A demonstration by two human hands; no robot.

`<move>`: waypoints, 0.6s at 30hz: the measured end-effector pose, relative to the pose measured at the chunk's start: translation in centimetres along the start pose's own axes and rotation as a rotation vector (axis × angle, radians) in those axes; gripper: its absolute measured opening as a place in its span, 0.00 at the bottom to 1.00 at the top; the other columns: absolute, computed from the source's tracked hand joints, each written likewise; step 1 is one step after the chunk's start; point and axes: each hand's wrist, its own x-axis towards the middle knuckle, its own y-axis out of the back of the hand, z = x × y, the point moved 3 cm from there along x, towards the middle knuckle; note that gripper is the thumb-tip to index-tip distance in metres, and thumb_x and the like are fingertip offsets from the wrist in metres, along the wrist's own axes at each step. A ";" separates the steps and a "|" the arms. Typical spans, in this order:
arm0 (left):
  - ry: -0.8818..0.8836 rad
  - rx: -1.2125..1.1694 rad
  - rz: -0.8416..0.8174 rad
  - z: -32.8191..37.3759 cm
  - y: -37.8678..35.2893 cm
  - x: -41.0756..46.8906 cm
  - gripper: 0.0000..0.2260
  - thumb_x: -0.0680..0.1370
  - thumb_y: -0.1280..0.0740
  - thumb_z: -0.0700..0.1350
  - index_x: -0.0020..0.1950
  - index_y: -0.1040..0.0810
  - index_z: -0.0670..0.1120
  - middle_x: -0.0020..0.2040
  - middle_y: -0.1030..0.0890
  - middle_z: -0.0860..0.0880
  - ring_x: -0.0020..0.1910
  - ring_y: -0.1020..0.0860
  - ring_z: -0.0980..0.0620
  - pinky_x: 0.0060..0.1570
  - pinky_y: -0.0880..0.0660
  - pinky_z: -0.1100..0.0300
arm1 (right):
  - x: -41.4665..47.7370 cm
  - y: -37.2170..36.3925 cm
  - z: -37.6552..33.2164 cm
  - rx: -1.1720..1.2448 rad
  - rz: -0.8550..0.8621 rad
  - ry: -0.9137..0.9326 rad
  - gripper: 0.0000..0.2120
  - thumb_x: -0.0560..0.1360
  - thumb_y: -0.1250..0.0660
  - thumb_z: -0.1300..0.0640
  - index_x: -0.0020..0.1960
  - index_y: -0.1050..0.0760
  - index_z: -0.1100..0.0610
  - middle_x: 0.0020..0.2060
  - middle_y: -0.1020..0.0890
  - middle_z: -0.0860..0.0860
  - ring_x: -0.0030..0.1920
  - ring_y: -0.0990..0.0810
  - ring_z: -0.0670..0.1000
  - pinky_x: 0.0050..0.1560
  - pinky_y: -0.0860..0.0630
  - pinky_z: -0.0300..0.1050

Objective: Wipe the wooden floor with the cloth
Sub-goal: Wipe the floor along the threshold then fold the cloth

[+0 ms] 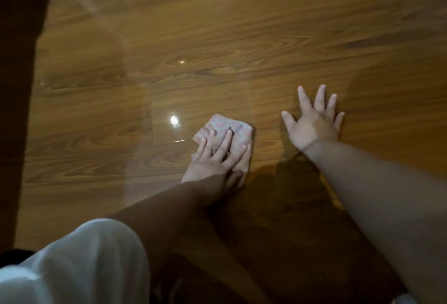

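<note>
Nearest, on the camera side of the cloth and to its left: pale trouser leg [79,262]. The person looks crouched or kneeling.

Left hand [212,163] lies flat on the near half of the cloth [232,129], fingers straight and spread, pressing down, not clenched. The thumb runs along the cloth's right edge; can't tell if it hooks under.

The cloth sits on the wooden floor [266,37], folded into a small pad. It's pale pinkish with a mottled, nubby look, and its far corners show past the fingertips.

Handling, my read: light, soft, limp. It will bunch or slip out if pushed from one edge only. Best driven with the palm over the centre and fingers spread toward the leading edge. The boards are glossy, so drag should be low.

Right of the cloth, just apart from it: right hand [314,127], palm down on bare boards, fingers splayed, holding nothing. Likely a brace.

Left of the cloth: glare spot [174,119]. Beyond it: more glossy boards. Far left: dark bulk [17,85], can't identify.
</note>
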 end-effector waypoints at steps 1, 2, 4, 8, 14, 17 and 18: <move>0.048 -0.009 0.012 -1.0 0.3 1.4 0.29 0.80 0.52 0.61 0.77 0.62 0.59 0.77 0.66 0.45 0.74 0.66 0.37 0.72 0.65 0.44 | 0.9 -0.2 0.0 0.016 0.007 -0.028 0.31 0.78 0.49 0.36 0.77 0.56 0.39 0.77 0.62 0.49 0.76 0.64 0.57 0.74 0.61 0.61; 0.127 -0.043 0.034 -1.7 0.7 1.9 0.29 0.80 0.52 0.61 0.77 0.61 0.59 0.77 0.65 0.45 0.75 0.65 0.37 0.72 0.64 0.45 | 1.0 -0.2 -0.1 0.019 0.026 -0.042 0.30 0.79 0.50 0.37 0.77 0.56 0.40 0.77 0.62 0.49 0.76 0.63 0.57 0.74 0.61 0.61; 0.297 -0.119 0.073 -3.2 1.9 4.0 0.29 0.80 0.51 0.61 0.78 0.59 0.57 0.78 0.63 0.43 0.76 0.60 0.36 0.72 0.62 0.45 | 2.0 -0.5 -0.1 0.046 0.061 -0.091 0.30 0.79 0.50 0.38 0.77 0.56 0.41 0.78 0.61 0.49 0.77 0.63 0.56 0.74 0.62 0.61; 0.722 -0.357 0.157 -5.8 3.7 8.6 0.29 0.80 0.51 0.61 0.79 0.56 0.55 0.78 0.58 0.40 0.75 0.55 0.32 0.72 0.57 0.40 | 3.1 -1.4 -0.3 0.049 0.151 -0.193 0.30 0.79 0.54 0.39 0.78 0.57 0.45 0.78 0.59 0.49 0.77 0.62 0.55 0.73 0.63 0.60; -0.171 -0.086 0.154 0.0 2.8 8.2 0.25 0.80 0.52 0.59 0.77 0.45 0.58 0.79 0.52 0.44 0.76 0.49 0.34 0.72 0.54 0.35 | 3.2 -2.3 -0.9 -0.016 0.240 -0.222 0.31 0.77 0.56 0.40 0.78 0.57 0.46 0.78 0.57 0.51 0.77 0.61 0.56 0.73 0.64 0.63; -0.444 -0.006 0.124 -2.4 3.3 9.2 0.24 0.80 0.50 0.59 0.77 0.45 0.59 0.78 0.53 0.49 0.76 0.47 0.40 0.73 0.60 0.44 | 2.9 -2.2 -0.9 -0.040 0.225 -0.232 0.31 0.77 0.55 0.40 0.78 0.58 0.46 0.78 0.58 0.51 0.77 0.61 0.56 0.73 0.63 0.63; -0.391 0.031 0.159 -4.0 3.7 10.7 0.25 0.80 0.49 0.59 0.77 0.45 0.58 0.78 0.52 0.48 0.76 0.47 0.40 0.73 0.60 0.45 | 3.0 -2.0 -0.9 -0.038 0.222 -0.229 0.31 0.78 0.55 0.40 0.78 0.58 0.46 0.78 0.58 0.51 0.77 0.62 0.56 0.73 0.63 0.63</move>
